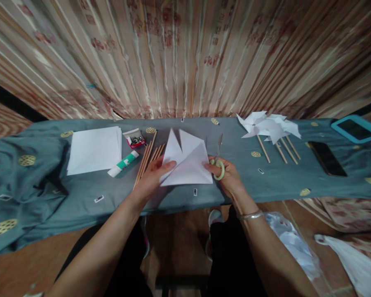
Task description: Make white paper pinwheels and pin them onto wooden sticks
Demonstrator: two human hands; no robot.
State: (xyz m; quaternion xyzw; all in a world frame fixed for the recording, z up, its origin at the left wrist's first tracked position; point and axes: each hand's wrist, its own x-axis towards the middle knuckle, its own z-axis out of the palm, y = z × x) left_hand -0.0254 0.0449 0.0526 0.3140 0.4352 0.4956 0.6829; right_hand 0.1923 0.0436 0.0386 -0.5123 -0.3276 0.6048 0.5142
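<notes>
A white sheet of paper (188, 165), creased and with a slit cut in from its top edge, is held between both hands over the table. My left hand (156, 173) pinches its left side, the thumb lying on top. On the right edge, my right hand (227, 175) grips the paper between thumb and fingers. That same hand also carries scissors (218, 163) with pale green handles, their blades pointing away from me. Just left of the paper lie several wooden sticks (146, 159), partly behind my left hand.
A paper stack (94, 150), a glue stick (123, 163) and a red box of small metal pieces (135, 139) lie left. Several paper pinwheels (268, 125) on sticks, a black phone (327, 159) and a blue-framed tablet (358, 128) lie right. Plastic bags (292, 243) rest on the floor.
</notes>
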